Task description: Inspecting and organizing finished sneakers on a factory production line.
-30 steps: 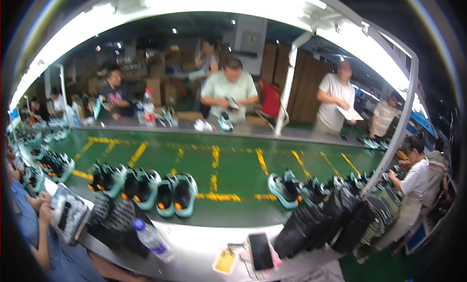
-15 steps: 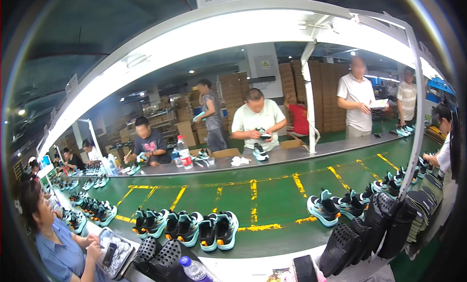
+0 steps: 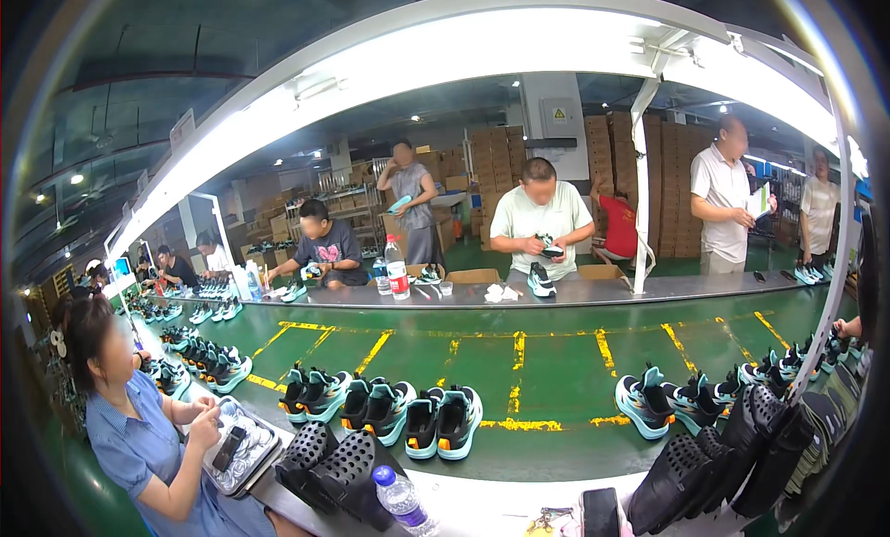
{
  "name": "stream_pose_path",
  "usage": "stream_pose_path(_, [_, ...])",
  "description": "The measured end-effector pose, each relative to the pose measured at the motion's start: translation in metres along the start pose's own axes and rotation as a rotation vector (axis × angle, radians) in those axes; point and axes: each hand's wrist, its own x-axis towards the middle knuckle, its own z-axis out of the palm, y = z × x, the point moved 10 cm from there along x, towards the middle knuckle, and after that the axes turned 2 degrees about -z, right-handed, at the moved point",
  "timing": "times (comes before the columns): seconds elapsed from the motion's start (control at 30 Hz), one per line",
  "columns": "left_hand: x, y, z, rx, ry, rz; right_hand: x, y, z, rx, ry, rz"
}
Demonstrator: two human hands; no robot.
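Note:
Neither of my hands shows in the head view. In front of me runs a green conveyor belt [image 3: 519,370] with yellow markings. Pairs of teal, black and orange sneakers [image 3: 443,423] stand on it in a row, with more pairs [image 3: 646,404] to the right. Black perforated shoe moulds [image 3: 334,463] lie on the pale near ledge, and another stack [image 3: 723,463] lies at the right. A clear water bottle with a blue cap [image 3: 400,500] and a dark phone [image 3: 601,514] rest at the bottom edge.
A co-worker in a blue shirt [image 3: 139,435] sits at my left over a tray [image 3: 243,444]. Across the belt, people sit and stand at a grey counter [image 3: 575,291], one in a light green shirt [image 3: 540,224] holding a shoe. Cardboard boxes [image 3: 640,166] are stacked behind. A bright lamp bar [image 3: 482,55] arches overhead.
The view has tilted upward: the belt, shoes and near ledge slid down the picture, and the lamp bar and ceiling now fill the top. The phone is almost out of view.

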Motion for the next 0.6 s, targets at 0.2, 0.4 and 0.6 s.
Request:
stream_pose_path(0.2, [0.006, -0.004, 0.001, -0.084, -0.047, -0.063, -0.003, -0.004, -0.002, 0.007, -0.006, -0.012])
stream_pose_path(0.4, [0.013, -0.009, 0.005, -0.168, -0.084, -0.109, -0.006, -0.009, -0.003, 0.009, -0.02, -0.022])
stream_pose_path(0.6, [0.017, -0.013, 0.01, -0.192, -0.098, -0.091, -0.01, -0.013, -0.006, 0.03, -0.037, -0.018])
